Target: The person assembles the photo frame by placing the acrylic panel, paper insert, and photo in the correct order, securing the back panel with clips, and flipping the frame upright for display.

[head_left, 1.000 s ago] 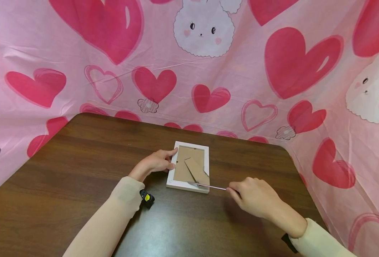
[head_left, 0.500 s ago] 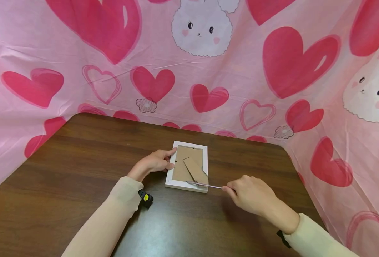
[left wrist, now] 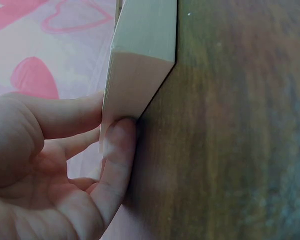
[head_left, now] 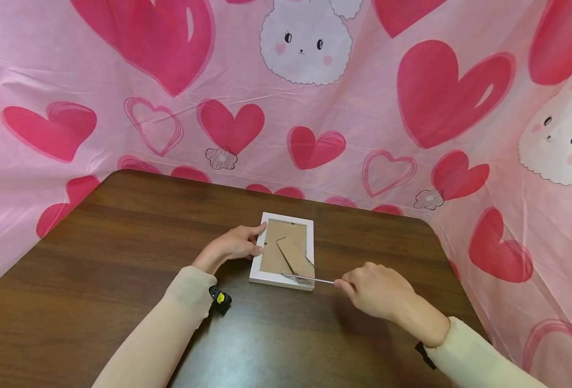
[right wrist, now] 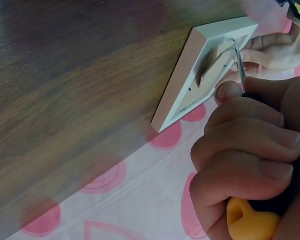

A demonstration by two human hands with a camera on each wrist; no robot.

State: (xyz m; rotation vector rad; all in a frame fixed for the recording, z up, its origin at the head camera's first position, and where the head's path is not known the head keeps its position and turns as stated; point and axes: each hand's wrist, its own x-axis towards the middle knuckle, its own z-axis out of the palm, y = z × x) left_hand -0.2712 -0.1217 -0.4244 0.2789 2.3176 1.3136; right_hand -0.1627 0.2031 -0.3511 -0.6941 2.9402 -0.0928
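A white picture frame (head_left: 310, 237) lies face down on the table, its brown backing board (head_left: 281, 229) showing, with a slanted stand leg (head_left: 298, 257) on it. My left hand (head_left: 237, 243) grips the frame's left side, thumb on the upper face and a finger against the outer edge (left wrist: 135, 82). In my right hand (head_left: 378, 288) is a screwdriver (head_left: 319, 280), its black and yellow handle (right wrist: 254, 222) wrapped by the fingers. The thin metal shaft (right wrist: 239, 67) reaches over the frame's near end, its tip at the inner edge of the near border beside the stand leg.
The brown wooden table (head_left: 135, 258) extends around the frame. Beyond its back and side edges hangs a pink cloth (head_left: 266, 124) printed with hearts and rabbits. A black strap (head_left: 221, 300) with a yellow mark sits at the left wrist.
The right hand has shifted slightly left over the last second, the screwdriver still at the frame's near border. The left hand keeps its grip on the frame.
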